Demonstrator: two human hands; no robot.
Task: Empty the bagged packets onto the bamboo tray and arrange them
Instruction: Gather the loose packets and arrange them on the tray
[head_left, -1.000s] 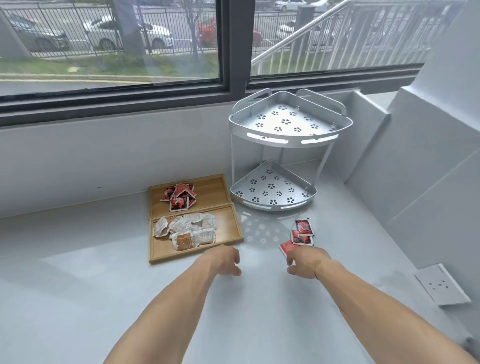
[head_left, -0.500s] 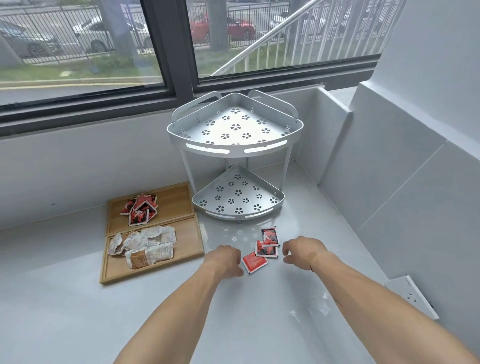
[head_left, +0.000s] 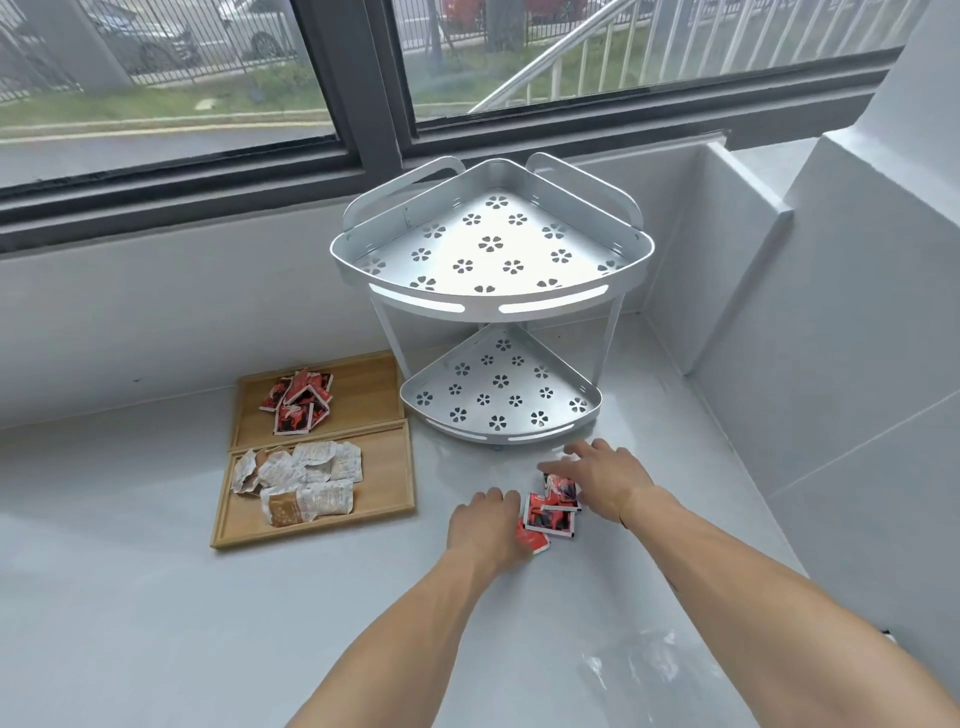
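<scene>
Both hands have closed in on the loose red packets (head_left: 549, 512) since half a second ago. On the table (head_left: 156, 623), the bamboo tray (head_left: 387, 475) at left holds red and white packets; the left hand (head_left: 485, 527), curled, touches the loose pile's edge, while the right hand (head_left: 597, 478), fingers spread, rests on its far side.

Two bare forearms and hands showing, nothing worn.

Left hand (head_left: 485, 525) and right hand (head_left: 605, 480) are showing no gloves, rings, watch or bands; both forearms are running bare to the frame edge, no sleeve cuff appearing. A faint dark mark is showing on the right forearm's inner side.
</scene>
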